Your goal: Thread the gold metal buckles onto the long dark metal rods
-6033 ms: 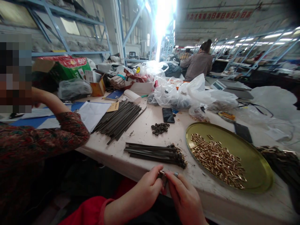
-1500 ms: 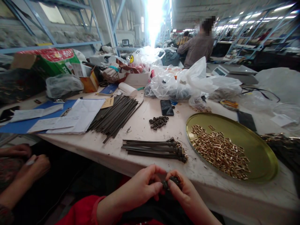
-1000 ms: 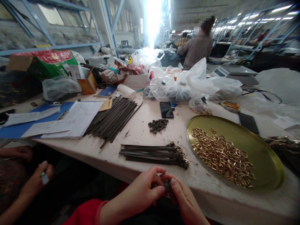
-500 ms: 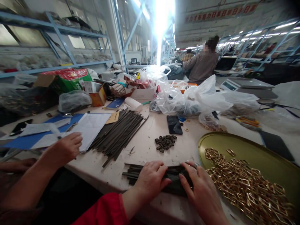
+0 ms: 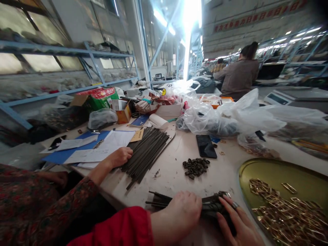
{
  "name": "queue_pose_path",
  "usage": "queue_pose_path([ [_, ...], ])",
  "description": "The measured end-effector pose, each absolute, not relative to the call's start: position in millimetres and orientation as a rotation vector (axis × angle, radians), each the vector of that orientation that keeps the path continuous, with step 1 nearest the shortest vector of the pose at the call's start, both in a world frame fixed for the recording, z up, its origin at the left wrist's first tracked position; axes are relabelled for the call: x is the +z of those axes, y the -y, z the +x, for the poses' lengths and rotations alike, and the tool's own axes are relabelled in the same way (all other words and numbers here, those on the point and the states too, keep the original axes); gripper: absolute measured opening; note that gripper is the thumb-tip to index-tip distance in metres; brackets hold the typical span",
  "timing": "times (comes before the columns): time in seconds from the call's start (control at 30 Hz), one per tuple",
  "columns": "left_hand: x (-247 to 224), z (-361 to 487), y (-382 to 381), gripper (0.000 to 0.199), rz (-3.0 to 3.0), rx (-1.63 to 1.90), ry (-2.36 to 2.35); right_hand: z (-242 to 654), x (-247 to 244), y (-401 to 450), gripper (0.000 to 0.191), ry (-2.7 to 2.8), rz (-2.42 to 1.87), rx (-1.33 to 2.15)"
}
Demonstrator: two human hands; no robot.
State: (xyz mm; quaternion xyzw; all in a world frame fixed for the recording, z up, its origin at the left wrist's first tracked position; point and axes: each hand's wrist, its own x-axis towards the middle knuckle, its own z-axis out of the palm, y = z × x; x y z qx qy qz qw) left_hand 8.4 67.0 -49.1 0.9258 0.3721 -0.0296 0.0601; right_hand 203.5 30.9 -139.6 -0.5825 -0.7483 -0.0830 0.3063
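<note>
Well, from our head view, our left hand (image 5: 183, 213) presses down on a bundle of dark metal strips (image 5: 214, 206) at six o'clock, our right hand (image 5: 238, 222) curled round its end. A brass tray (image 5: 269, 167) of gold buckles (image 5: 284, 212) lies at four o'clock; a co-worker's hand (image 5: 118, 157) rests at nine.

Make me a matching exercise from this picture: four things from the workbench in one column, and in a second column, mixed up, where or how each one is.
Things:
1. Black smartphone
2. Small dark rings
3. Gold-coloured rectangular buckles
4. Co-worker's hand

Places or states:
A. Heaped on a round gold tray
B. Against a pile of long dark strips
C. In a small loose pile on the white table
D. Lying flat, screen up

Right pairs: 1-D, 2-C, 3-A, 4-B.
</note>
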Motion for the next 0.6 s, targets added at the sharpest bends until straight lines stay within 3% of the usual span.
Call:
queue_pose_path([
  [0.27, -44, 14, -71, 0.021, 2.631, -0.139, -1.295, 178, -100, 20, 0.042, 1.813, -1.339, -0.151],
  [0.4, -26, 18, -59, 0.025, 2.584, -0.102, -1.381, 149, -79, 55, 0.025, 1.683, -1.345, 0.654],
  [0.53, -9, 32, -35, 0.031, 2.538, -0.021, -1.322, 139, -65, 48, 0.052, 0.933, -1.25, 1.289],
  [0.6, -9, 45, -11, 0.035, 2.503, 0.106, -1.191, 141, -50, 42, 0.052, 0.678, -1.105, 1.284],
])
